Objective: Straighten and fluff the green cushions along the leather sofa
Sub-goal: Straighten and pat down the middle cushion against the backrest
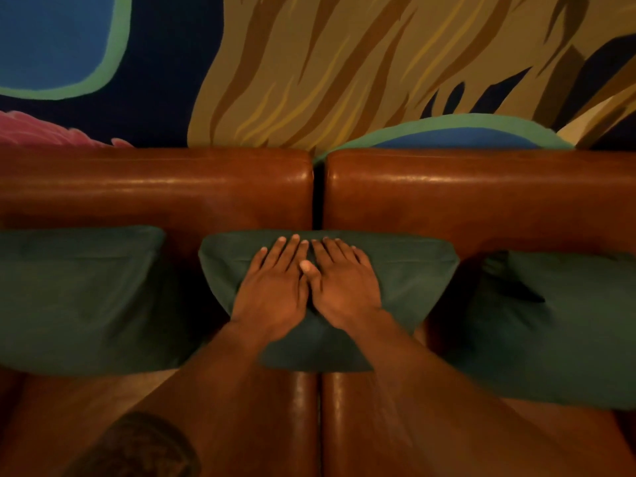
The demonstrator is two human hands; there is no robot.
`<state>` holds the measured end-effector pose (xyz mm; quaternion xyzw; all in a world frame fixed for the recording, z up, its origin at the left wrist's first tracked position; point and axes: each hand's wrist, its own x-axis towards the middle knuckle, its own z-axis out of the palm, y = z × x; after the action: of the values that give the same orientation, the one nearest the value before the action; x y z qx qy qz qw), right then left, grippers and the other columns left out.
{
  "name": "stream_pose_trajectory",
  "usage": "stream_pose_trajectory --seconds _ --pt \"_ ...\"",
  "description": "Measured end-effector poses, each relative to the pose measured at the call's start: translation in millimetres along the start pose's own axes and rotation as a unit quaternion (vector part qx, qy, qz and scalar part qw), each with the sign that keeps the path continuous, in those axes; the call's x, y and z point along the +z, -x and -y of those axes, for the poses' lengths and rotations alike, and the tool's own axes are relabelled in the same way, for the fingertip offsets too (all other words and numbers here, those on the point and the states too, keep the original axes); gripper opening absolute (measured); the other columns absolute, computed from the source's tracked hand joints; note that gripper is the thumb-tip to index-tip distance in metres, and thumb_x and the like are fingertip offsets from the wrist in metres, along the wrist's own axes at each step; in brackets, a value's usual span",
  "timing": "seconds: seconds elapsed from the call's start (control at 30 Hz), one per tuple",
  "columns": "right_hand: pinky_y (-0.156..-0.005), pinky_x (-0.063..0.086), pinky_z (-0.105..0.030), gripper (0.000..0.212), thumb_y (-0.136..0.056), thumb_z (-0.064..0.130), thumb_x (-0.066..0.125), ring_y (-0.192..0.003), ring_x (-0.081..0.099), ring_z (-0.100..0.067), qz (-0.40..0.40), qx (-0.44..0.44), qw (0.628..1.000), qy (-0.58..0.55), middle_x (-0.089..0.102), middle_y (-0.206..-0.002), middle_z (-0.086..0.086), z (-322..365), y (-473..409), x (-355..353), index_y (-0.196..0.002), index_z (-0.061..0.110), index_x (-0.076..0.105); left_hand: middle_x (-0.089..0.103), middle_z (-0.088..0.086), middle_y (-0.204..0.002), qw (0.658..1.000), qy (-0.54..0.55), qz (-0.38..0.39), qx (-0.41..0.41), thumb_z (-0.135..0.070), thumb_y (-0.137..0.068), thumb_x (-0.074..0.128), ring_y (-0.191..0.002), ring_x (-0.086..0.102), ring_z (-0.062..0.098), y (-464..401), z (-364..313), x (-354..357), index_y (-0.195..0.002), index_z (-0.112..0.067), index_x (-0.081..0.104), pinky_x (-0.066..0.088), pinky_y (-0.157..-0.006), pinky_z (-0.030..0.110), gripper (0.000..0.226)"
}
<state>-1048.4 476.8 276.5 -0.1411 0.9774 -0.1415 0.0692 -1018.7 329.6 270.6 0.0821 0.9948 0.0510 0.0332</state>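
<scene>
Three green cushions lean against the back of a brown leather sofa (155,191). The middle cushion (413,270) sits over the seam between two sofa sections. My left hand (275,290) and my right hand (340,287) lie side by side on its front face, fingers straight and pointing toward the backrest, palms pressing flat. The left cushion (79,297) stands upright at the left edge. The right cushion (550,325) has a dark dent near its upper left corner.
A painted wall (344,63) with blue, green, tan and pink shapes rises right behind the backrest. Glossy seat sections (309,425) run toward me below the cushions, split by a seam.
</scene>
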Motion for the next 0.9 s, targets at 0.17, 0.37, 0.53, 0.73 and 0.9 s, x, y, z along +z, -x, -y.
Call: stream_pose_trajectory --seconds 0.17,0.37,0.53,0.73,0.9 --pt "-0.124 0.018 -0.047 0.076 -0.097 0.062 0.007 -0.15 0.033 -0.021 0.027 -0.021 0.995 0.09 0.04 -0.162 -0.002 -28.7 -7.2 1.7 -0.157 0.026 0.037 0.025 -0.004 -0.167 0.999 -0.029 0.037 0.02 -0.045 -0.1 0.013 -0.154 0.021 0.016 -12.9 15.1 2.6 -0.159 -0.024 0.028 0.017 -0.124 0.049 0.064" --pt "-0.125 0.016 -0.049 0.074 -0.098 0.066 0.009 -0.152 0.029 -0.02 0.002 0.042 0.99 0.136 0.034 -0.165 0.0 -93.6 -6.4 -15.7 -0.158 0.029 0.032 0.024 0.0 -0.167 0.998 -0.051 0.033 0.02 -0.045 -0.1 0.013 -0.154 0.024 0.018 -15.1 59.5 -0.1 -0.161 -0.028 0.02 0.015 -0.125 0.04 0.064" --pt "-0.103 0.04 -0.052 0.07 -0.1 0.066 0.013 -0.128 0.053 -0.031 -0.006 0.089 0.983 0.161 0.058 -0.139 -0.005 -149.5 9.3 -30.7 -0.148 0.026 0.044 0.029 0.003 -0.165 0.997 -0.072 0.017 -0.023 -0.05 -0.101 0.017 -0.152 0.028 0.02 -16.8 62.0 -0.7 -0.159 -0.023 0.03 0.011 -0.125 0.045 0.065" --pt "-0.057 0.045 -0.037 0.061 -0.104 0.061 0.019 -0.088 0.061 -0.037 -0.098 0.032 0.989 0.11 0.06 -0.091 -0.011 -159.3 12.4 -35.2 -0.097 0.012 0.056 0.07 0.016 -0.122 0.989 -0.059 -0.065 -0.121 -0.046 -0.098 0.046 -0.116 0.065 0.034 -9.8 84.0 -10.7 -0.117 -0.011 0.068 0.037 -0.108 0.056 0.046" --pt "-0.048 0.032 -0.027 0.059 -0.105 0.06 0.018 -0.064 0.06 -0.032 -0.134 -0.02 0.981 0.142 0.058 -0.073 -0.007 -168.3 -3.8 -48.2 -0.082 0.016 0.05 0.066 0.013 -0.08 0.991 -0.074 -0.081 -0.079 -0.043 -0.1 0.037 -0.074 0.062 0.038 -25.6 94.0 -11.4 -0.085 -0.014 0.063 0.045 -0.069 0.046 0.041"
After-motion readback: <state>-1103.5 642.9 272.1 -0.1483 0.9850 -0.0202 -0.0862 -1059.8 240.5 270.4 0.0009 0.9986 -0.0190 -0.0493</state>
